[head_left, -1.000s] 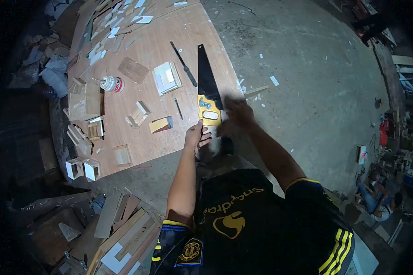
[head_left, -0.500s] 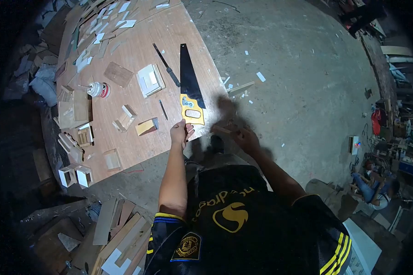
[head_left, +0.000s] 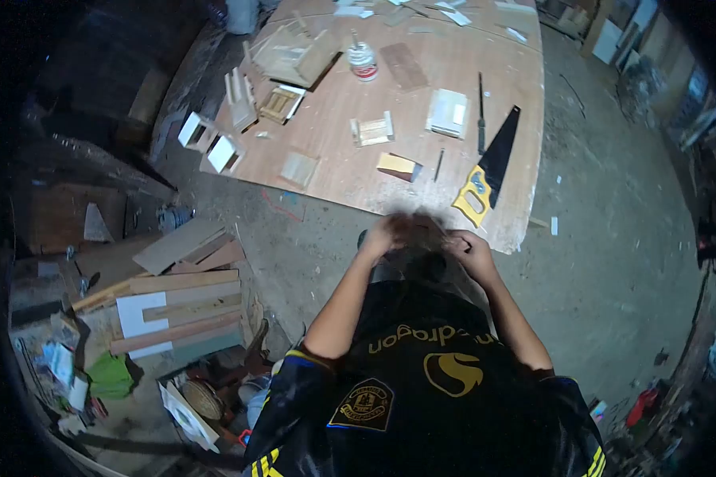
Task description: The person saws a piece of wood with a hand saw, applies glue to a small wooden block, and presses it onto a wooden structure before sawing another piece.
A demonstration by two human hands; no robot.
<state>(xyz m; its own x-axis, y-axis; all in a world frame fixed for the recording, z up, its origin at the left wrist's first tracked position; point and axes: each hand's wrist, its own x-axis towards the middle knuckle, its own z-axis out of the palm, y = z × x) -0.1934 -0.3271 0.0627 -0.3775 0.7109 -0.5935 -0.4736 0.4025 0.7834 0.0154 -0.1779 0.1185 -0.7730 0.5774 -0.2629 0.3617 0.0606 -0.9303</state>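
1. Left hand (head_left: 387,235): raised in front of the chest, just short of the near edge of the plywood board (head_left: 422,79); blurred, so I cannot tell whether it is open, closed or gripping.
2. Right hand (head_left: 467,246): close beside the left hand, fingers curled inward; blurred, and its grip cannot be told. Something small may lie between the two hands, but it is too smeared to name.
3. Hand saw (head_left: 485,171): black blade, yellow handle; lies flat on the board just beyond the right hand, handle toward the hands, blade pointing away. Neither hand touches it.
4. Small yellow-topped block (head_left: 398,165): on the board just beyond the hands, left of the saw handle.
5. Pencil-like stick (head_left: 438,164): between that block and the saw.
6. Stack of pale square panels (head_left: 448,112): farther out, beyond the block.
7. Glue bottle (head_left: 363,62): white with a red label, upright, far beyond the left hand; contents not visible.
8. Small open wooden boxes (head_left: 212,141): at the board's corner, well left of the left hand; interiors appear hollow.
9. Loose planks (head_left: 183,306): piled on the concrete floor, left of and nearer than the left hand.
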